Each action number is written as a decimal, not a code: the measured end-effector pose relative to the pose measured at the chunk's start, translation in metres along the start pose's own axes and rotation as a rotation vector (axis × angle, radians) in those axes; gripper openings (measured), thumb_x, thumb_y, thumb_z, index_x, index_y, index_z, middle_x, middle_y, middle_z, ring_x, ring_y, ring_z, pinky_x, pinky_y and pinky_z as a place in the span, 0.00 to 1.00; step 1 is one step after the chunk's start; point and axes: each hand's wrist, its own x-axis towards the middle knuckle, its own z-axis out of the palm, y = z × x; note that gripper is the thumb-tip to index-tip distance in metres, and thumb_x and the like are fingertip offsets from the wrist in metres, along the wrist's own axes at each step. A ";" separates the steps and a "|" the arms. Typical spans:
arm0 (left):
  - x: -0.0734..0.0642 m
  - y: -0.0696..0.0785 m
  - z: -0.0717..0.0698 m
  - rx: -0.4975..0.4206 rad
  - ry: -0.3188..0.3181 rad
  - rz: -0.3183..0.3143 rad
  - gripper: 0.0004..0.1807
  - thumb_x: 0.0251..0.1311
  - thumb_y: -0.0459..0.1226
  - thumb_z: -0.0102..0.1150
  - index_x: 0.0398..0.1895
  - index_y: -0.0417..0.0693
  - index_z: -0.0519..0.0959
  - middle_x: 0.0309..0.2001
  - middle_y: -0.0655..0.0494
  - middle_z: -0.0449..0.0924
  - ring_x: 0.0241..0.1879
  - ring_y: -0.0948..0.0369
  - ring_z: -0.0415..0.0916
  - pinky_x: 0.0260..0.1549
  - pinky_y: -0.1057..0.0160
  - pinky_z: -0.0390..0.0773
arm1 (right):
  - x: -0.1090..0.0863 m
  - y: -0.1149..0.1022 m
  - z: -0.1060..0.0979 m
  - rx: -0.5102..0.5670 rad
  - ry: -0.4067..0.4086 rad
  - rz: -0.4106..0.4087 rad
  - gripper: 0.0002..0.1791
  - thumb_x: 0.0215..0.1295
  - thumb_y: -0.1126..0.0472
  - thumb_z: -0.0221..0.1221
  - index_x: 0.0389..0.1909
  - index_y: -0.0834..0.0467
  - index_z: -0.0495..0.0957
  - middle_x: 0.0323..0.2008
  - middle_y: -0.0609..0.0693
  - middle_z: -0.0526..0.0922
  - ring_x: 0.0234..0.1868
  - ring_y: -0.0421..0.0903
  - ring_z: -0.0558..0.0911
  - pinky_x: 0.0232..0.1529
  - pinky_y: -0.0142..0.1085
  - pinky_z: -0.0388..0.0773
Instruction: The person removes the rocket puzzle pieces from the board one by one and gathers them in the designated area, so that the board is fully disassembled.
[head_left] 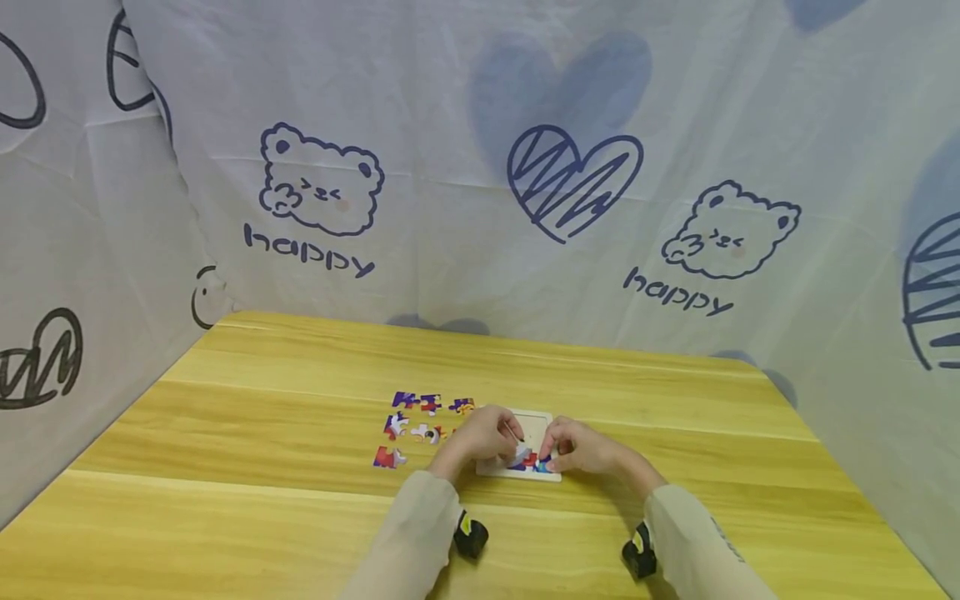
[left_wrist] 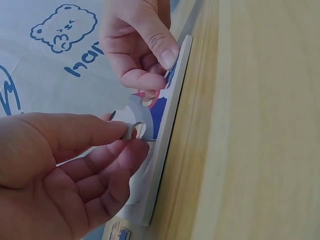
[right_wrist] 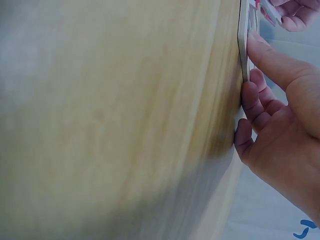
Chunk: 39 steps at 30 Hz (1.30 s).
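Observation:
A shallow white puzzle tray lies on the table in front of both hands. My left hand pinches a grey-white jigsaw piece between thumb and index finger, tilted over the tray; its other fingers are loosely curled. Along the tray's near side sit red and purple jigsaw pieces. At the near right corner my right hand holds a blue jigsaw piece with thumb and index finger, right at the rim. In the right wrist view its other fingers curl beside the tray's edge.
Several loose jigsaw pieces lie in rough rows left of the tray, partly hidden by the left hand. The wooden table meets a white printed cloth at its back. Dark devices are strapped to both wrists.

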 end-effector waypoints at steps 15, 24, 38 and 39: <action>-0.004 -0.006 -0.007 -0.105 0.014 0.063 0.06 0.46 0.20 0.53 0.29 0.32 0.75 0.24 0.45 0.73 0.21 0.60 0.71 0.21 0.66 0.73 | 0.000 0.003 0.000 -0.027 -0.001 -0.021 0.03 0.53 0.69 0.60 0.28 0.63 0.76 0.32 0.49 0.68 0.31 0.43 0.65 0.34 0.32 0.64; -0.014 -0.011 -0.022 -0.093 0.035 0.056 0.05 0.49 0.20 0.54 0.30 0.32 0.76 0.22 0.51 0.72 0.21 0.60 0.73 0.23 0.63 0.75 | 0.001 0.004 0.000 -0.034 -0.007 -0.020 0.02 0.54 0.69 0.60 0.28 0.63 0.76 0.32 0.48 0.68 0.32 0.43 0.65 0.34 0.32 0.64; -0.028 -0.023 -0.050 -0.061 0.064 0.065 0.06 0.50 0.20 0.53 0.32 0.32 0.76 0.22 0.52 0.72 0.22 0.59 0.72 0.23 0.62 0.75 | 0.000 0.002 0.000 0.011 -0.009 -0.007 0.03 0.55 0.68 0.59 0.29 0.64 0.75 0.34 0.51 0.67 0.32 0.46 0.64 0.33 0.32 0.63; -0.029 -0.024 -0.052 -0.070 0.062 0.062 0.07 0.50 0.20 0.53 0.32 0.31 0.76 0.23 0.52 0.73 0.22 0.58 0.73 0.23 0.61 0.75 | 0.000 0.002 0.000 0.012 -0.009 -0.006 0.03 0.55 0.68 0.59 0.29 0.64 0.75 0.34 0.51 0.67 0.32 0.46 0.64 0.33 0.32 0.63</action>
